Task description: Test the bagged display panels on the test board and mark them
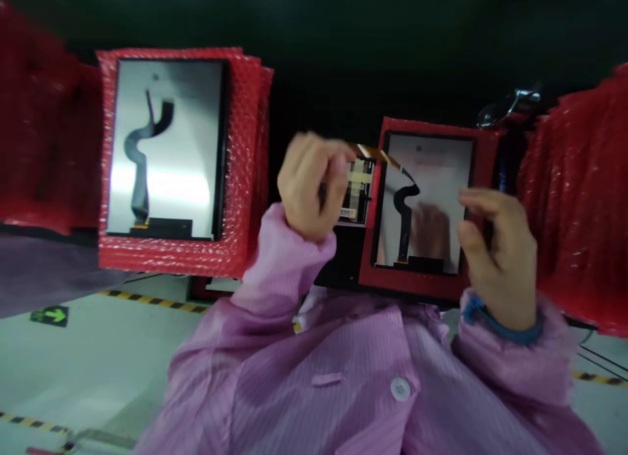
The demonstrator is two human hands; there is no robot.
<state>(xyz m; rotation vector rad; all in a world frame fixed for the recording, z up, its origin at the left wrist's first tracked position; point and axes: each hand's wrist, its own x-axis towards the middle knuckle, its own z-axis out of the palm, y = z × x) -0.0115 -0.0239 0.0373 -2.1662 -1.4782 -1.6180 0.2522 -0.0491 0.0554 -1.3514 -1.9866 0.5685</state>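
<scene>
A silver display panel [434, 170] with a black flex cable [405, 213] lies on a red bubble-wrap sheet [375, 252] in front of me. My right hand [498, 252] curls round the panel's right edge, thumb and fingers pinched on it. My left hand [309, 184] is a closed fist just left of the panel, beside a small circuit board [360, 187] with yellow tape. A thin dark thing seems to sit in that fist, too blurred to name. Both arms wear pink striped sleeves.
A second panel [167, 148] with a curled flex cable rests on a stack of red bubble wrap [243, 154] at the left. More red wrap is piled at the far left [39, 128] and right [579, 200]. Below lies floor with yellow-black tape [147, 300].
</scene>
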